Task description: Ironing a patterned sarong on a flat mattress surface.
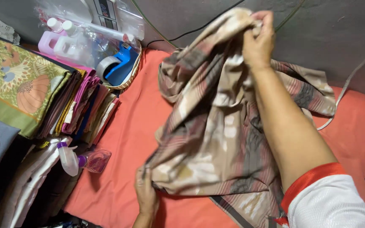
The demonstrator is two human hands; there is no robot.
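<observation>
Patterned beige cloth (216, 126) is gripped w/ both hands closed on it, right hand (258, 40) lifting top near the far edge of orange-covered surface (123, 139), left hand (145, 192) pinning the bottom edge.

A padded table (127, 139) covered in salmon-orange cloth carries everything. The patterned beige and brown cloth (216, 139) lies bunched on it, between the two grips. To the left of the lower grip, a small spray bottle (74, 160) lies on its side at the cover's edge. Farther left, beyond it, a stack of folded fabrics (81, 105) rests.
</observation>
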